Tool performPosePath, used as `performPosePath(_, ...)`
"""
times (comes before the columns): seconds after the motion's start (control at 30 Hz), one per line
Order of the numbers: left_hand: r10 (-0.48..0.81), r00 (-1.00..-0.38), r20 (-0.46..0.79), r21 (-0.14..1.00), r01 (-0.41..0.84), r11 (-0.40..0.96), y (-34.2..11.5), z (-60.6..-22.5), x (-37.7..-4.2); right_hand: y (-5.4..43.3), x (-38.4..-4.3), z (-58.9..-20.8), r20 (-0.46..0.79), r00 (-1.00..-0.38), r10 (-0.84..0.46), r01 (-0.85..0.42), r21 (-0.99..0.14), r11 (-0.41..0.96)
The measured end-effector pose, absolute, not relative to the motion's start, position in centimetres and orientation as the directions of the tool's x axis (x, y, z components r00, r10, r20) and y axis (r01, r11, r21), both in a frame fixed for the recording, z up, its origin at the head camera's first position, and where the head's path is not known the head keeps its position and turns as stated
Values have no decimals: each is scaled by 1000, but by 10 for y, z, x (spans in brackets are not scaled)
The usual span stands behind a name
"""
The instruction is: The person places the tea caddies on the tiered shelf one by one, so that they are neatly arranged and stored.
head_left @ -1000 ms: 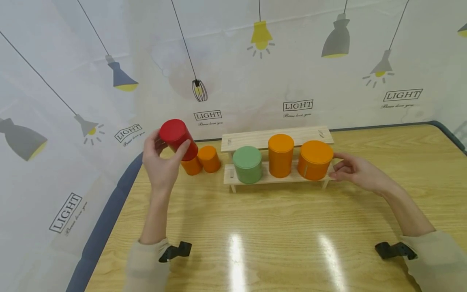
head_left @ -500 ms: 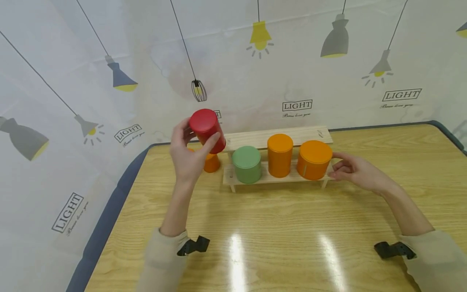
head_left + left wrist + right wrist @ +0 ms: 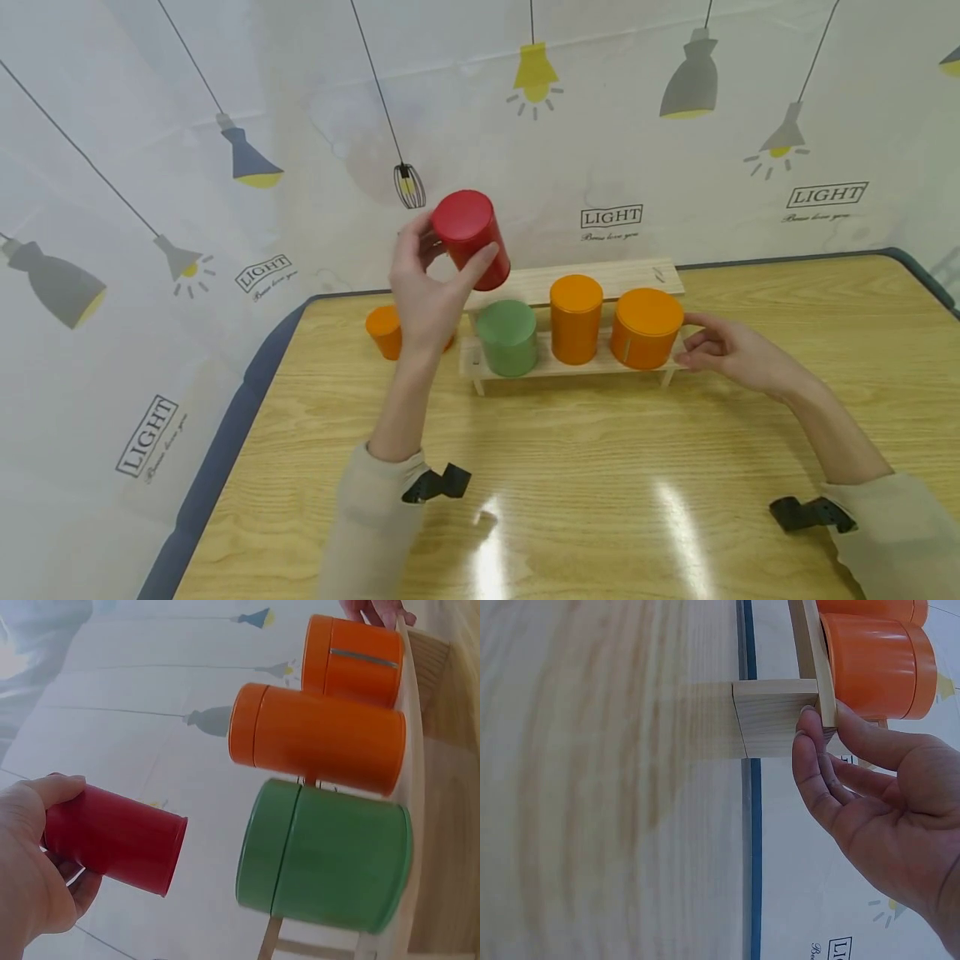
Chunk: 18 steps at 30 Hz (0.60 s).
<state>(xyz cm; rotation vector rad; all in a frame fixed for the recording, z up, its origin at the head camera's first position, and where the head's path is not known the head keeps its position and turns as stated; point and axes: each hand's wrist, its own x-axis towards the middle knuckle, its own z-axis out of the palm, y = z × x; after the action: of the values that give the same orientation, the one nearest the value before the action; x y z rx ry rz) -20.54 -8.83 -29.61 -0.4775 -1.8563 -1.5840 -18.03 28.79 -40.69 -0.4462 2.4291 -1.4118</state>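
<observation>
My left hand grips a red cylindrical canister in the air, tilted, over the left end of a two-step wooden rack. In the left wrist view the red canister is apart from everything but the hand, thumb on one side and fingers on the other. On the lower step stand a green canister, a tall orange canister and a wide orange canister. My right hand pinches the right end of the lower board, thumb above and fingertips below.
A small orange canister stands on the wooden table left of the rack. Another orange one is mostly hidden behind my left hand. Behind the table hangs a white backdrop printed with lamps.
My left hand has carried the red canister up and to the right, from above the small orange canisters to above the rack's left end. The right hand has stayed in place.
</observation>
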Motion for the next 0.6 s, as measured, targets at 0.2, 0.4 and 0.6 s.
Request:
performPosePath(0.2,-93,-739,667,742,648,170,-68,-291,-212,288,-182,-409,-101,-907,-409,-109,-882,459)
performPosePath(0.4,-48,-756,652,755,644,120,-47,-286,-215,287,-182,-409,-100,-907,-408,-110,-881,461)
performPosePath(0.6,3,-772,635,769,633,87,-24,-279,-218,287,-181,-407,-97,-907,-410,-114,-880,462)
